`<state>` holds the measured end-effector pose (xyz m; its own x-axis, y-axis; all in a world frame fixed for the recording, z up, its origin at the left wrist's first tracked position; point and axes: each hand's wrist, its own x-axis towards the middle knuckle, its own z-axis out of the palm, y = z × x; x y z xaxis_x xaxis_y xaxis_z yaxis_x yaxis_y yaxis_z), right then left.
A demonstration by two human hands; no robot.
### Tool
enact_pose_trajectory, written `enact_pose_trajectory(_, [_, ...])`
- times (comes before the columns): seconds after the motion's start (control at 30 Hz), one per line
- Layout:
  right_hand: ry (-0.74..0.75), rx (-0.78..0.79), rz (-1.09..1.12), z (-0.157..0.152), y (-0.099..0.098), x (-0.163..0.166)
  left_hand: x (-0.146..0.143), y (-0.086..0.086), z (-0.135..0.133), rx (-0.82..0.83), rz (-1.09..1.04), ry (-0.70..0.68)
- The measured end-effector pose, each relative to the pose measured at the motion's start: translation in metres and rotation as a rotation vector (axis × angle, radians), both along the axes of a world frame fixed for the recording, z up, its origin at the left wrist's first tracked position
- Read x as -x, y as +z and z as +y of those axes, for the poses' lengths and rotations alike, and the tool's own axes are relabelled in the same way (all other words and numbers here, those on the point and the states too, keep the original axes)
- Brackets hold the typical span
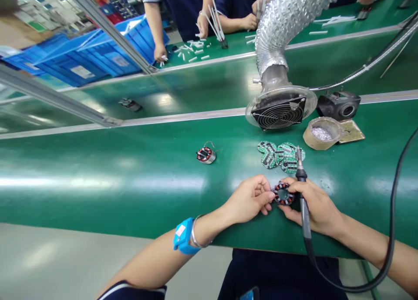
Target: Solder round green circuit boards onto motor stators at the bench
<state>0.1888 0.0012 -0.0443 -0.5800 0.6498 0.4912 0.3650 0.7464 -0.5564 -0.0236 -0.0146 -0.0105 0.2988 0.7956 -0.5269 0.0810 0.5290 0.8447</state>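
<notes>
My right hand is closed round a motor stator, a ring with copper windings, gripping its right side between thumb and fingers. The same hand carries a soldering iron, its tip pointing away from me toward the green circuit boards. With thumb and fingers pinched, my left hand meets the ring's left edge; any wire between those fingertips is too small to make out. Another wound stator, with thin wires sticking up, stands on the green bench farther left.
A fume extractor hood on a foil duct hangs beyond the boards. Behind them at right are a round tub of silvery bits and a dark holder. The iron's cable loops at right. Co-workers handle white tubes across the bench.
</notes>
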Motion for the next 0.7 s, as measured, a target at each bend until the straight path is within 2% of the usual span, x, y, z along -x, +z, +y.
enact_pose_trajectory(0.1, [-0.062, -0.004, 0.018, -0.003, -0.003, 0.000, 0.010, 0.005, -0.008, 0.051, -0.026, 0.090])
enact_pose_trajectory(0.27, [-0.093, -0.031, 0.016, -0.004, -0.005, 0.000, 0.025, 0.006, -0.016, 0.178, -0.119, 0.093])
enact_pose_trajectory(0.4, [-0.096, -0.041, 0.006, -0.004, -0.001, 0.000, 0.006, -0.002, -0.008, 0.137, -0.162, 0.068])
enact_pose_trajectory(0.53, [-0.118, -0.044, -0.009, -0.004, 0.001, -0.001, -0.016, -0.010, -0.001, 0.049, -0.135, 0.160])
enact_pose_trajectory(0.7, [-0.153, -0.002, -0.014, -0.005, -0.003, -0.001, -0.009, -0.011, -0.012, 0.068, -0.150, 0.194])
